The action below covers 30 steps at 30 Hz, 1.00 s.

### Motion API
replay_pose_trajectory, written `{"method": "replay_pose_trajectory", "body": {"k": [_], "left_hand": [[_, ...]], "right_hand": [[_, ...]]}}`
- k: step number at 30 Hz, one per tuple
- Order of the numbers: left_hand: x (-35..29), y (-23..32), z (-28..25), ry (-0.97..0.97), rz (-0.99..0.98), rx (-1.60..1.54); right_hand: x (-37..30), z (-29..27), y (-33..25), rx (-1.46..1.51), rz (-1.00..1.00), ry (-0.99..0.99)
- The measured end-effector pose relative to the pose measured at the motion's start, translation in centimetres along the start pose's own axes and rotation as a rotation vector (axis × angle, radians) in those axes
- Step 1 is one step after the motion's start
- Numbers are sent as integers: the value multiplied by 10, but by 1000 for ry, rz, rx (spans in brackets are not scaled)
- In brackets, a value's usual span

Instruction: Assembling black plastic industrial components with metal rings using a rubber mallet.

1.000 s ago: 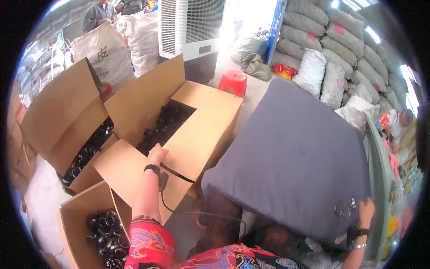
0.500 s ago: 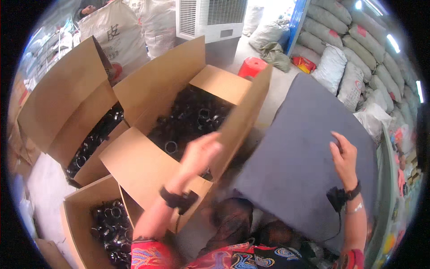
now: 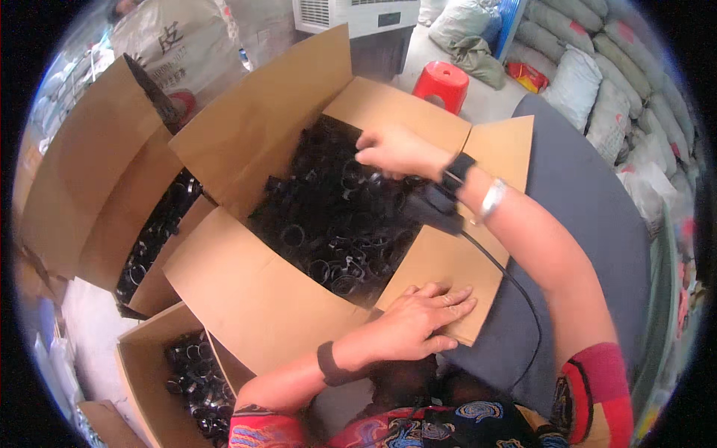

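A large open cardboard box (image 3: pixel 269 299) holds a heap of black, shiny ring-shaped pieces (image 3: pixel 328 216); their exact kind I cannot make out. My left hand (image 3: pixel 426 317) lies flat on the box's folded-out near-right flap (image 3: pixel 455 261), fingers spread, pressing it against the dark grey table. Over the far part of the heap reaches my right hand (image 3: pixel 396 153), its fingers curled in; whether anything is between them is hidden. A dark band with a small black device (image 3: pixel 437 209) and cable sits at the right wrist.
Two more cartons with similar black pieces stand left, one tall box (image 3: pixel 89 172) and one lower box (image 3: pixel 138 373). The grey tabletop (image 3: pixel 582 194) lies right. Behind are a red stool (image 3: pixel 442 86), an air cooler (image 3: pixel 358 19) and stacked sacks (image 3: pixel 597 82).
The right-hand flap, upright before, now lies folded outward over the grey table. My left hand moved right and down onto it. My right hand swung left from above the table to over the heap.
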<state>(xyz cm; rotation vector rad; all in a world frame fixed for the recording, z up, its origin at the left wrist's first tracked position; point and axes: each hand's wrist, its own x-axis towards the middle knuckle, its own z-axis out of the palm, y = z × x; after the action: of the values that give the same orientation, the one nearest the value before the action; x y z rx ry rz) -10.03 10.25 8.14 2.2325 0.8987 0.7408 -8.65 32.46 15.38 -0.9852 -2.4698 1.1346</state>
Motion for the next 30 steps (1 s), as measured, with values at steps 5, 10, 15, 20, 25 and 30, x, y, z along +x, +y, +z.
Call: {"method": "replay_pose_trajectory", "body": {"k": [5, 10, 15, 20, 25, 30], "left_hand": [[4, -12, -5, -8, 20, -134], [6, -37, -13, -16, 116, -325], [27, -101, -45, -66, -368, -706], [20, -236, -38, 460, -1179, -903], [7, -292, 10, 179, -1478, -613], [30, -326, 36, -129, -1216, -83]], "right_hand": [[72, 47, 49, -162, 122, -129], [79, 69, 124, -389, 329, -266], [51, 72, 224, -717, 418, -384], [76, 91, 222, -762, 415, -475], [84, 108, 262, -904, 526, -821], [85, 109, 321, -938, 549, -974]]}}
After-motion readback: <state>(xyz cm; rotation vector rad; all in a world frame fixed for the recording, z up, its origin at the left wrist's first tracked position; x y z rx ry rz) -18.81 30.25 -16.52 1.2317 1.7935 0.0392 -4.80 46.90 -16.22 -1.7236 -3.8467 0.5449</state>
